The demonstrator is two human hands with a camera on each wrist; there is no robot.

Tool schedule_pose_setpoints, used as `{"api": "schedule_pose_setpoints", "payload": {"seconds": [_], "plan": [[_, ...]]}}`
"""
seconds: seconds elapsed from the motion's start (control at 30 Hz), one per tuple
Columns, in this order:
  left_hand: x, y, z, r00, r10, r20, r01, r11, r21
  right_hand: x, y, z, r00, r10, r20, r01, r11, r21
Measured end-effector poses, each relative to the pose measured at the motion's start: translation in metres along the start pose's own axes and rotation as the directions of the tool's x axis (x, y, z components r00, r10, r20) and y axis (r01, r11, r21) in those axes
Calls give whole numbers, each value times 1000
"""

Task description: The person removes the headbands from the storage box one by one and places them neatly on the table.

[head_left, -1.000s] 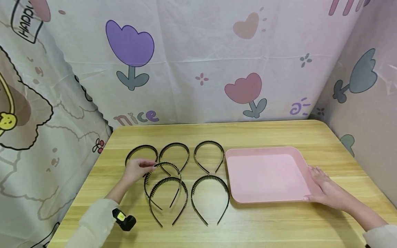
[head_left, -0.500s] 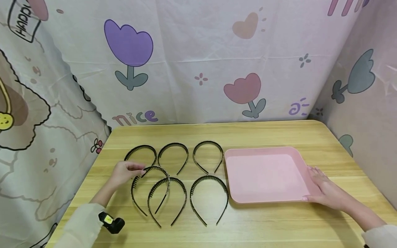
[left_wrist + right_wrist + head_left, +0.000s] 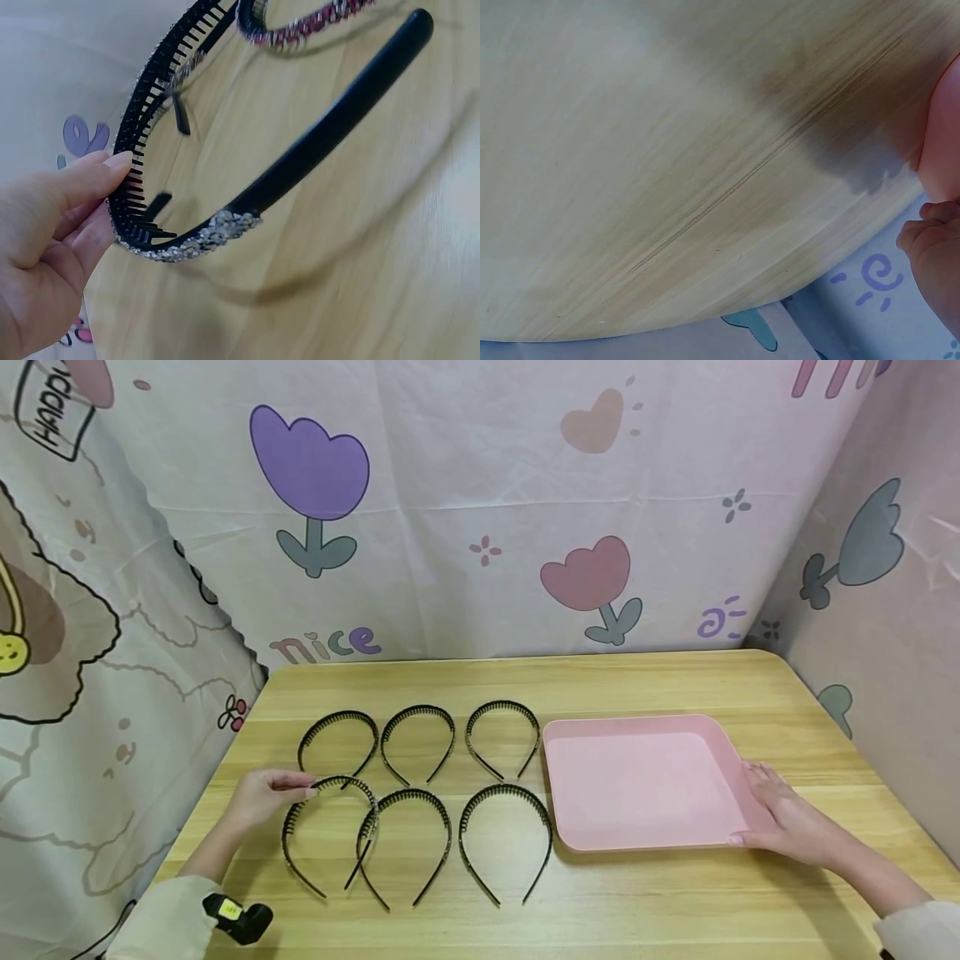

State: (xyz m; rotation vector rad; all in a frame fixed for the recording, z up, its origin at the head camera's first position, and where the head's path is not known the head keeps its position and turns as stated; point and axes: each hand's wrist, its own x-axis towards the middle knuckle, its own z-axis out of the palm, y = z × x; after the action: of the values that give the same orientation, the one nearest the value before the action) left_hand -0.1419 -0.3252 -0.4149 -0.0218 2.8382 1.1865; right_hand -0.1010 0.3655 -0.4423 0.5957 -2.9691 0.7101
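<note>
My left hand [image 3: 266,797] pinches a black toothed headband [image 3: 372,814] by its upper left curve, ends toward me. In the left wrist view, thumb and fingers grip its toothed band, and silver rhinestones [image 3: 214,234] cover part of the outside. The held headband casts a shadow on the table and overlaps a front headband [image 3: 448,835] in the head view. My right hand [image 3: 791,827] rests along the right side of a pink tray [image 3: 645,785], fingers extended at the rim and thumb at the near corner. The tray holds nothing.
Three headbands form a back row: left [image 3: 341,714], middle [image 3: 420,707] and right [image 3: 504,703]. Another headband [image 3: 506,787] lies in front, left of the tray. A patterned cloth [image 3: 450,585] hangs behind the wooden table [image 3: 600,902].
My left hand has carried the headband left and toward me, from over the middle of the group to the front left. The right hand and tray stay in place.
</note>
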Motion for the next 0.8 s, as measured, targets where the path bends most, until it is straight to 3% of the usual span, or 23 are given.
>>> {"api": "schedule_pose_setpoints", "payload": {"seconds": [0.57, 0.8], "plan": [[-7, -28, -14, 997, -60, 54, 60, 998, 8, 0, 0, 0, 999, 37, 37, -37, 999, 16], [-8, -35, -13, 992, -86, 90, 86, 996, 8, 0, 0, 0, 1000, -1, 9, 0, 1000, 18]]}}
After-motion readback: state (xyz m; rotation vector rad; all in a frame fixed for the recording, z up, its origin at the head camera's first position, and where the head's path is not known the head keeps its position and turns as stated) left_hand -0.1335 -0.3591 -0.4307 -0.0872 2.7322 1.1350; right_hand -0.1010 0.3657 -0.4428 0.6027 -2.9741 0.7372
